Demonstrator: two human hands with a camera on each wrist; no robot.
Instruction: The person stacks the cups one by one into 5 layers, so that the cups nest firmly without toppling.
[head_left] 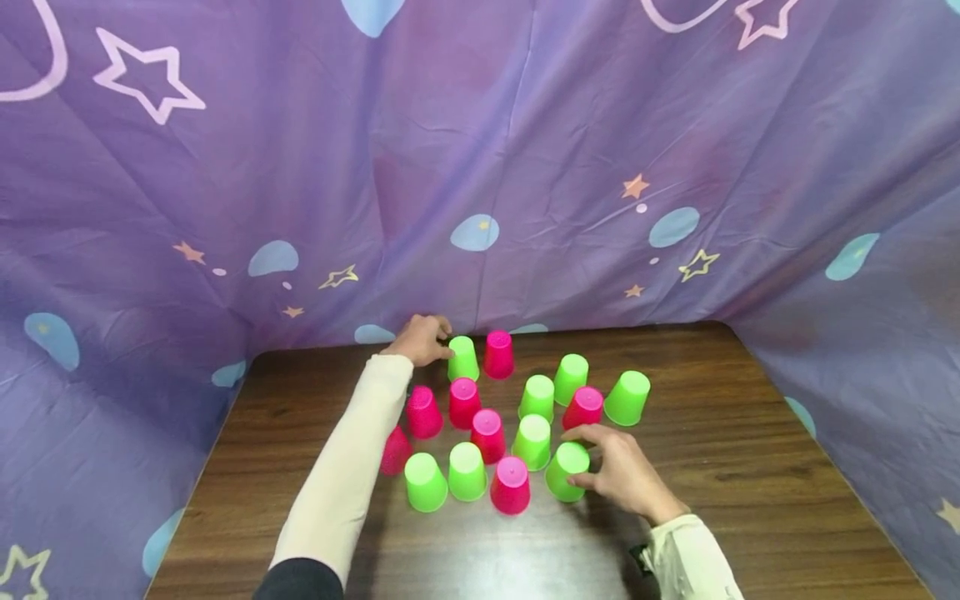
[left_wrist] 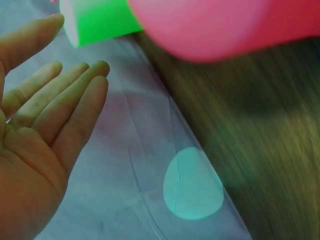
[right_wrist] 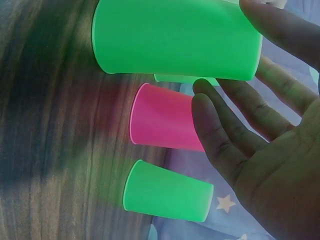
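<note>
Upside-down green and pink plastic cups stand scattered on the table. My left hand (head_left: 422, 340) reaches to the back row, beside a green cup (head_left: 463, 362). In the left wrist view its fingers (left_wrist: 75, 107) are extended, and the thumb tip lies close to that cup's base. A pink cup (head_left: 498, 355) stands just right of it. At the front right, my right hand (head_left: 626, 475) has thumb and fingers spread about another green cup (head_left: 564, 479). The right wrist view has the thumb by this cup's base and loosely bent fingers on the far side; firm contact cannot be made out.
Several more cups stand between the hands, among them a pink cup (head_left: 512, 487) at the front and a green cup (head_left: 628, 398) at the far right. The left forearm partly hides a pink cup (head_left: 395, 452). A purple patterned cloth (head_left: 525, 167) hangs behind the wooden table (head_left: 750, 467).
</note>
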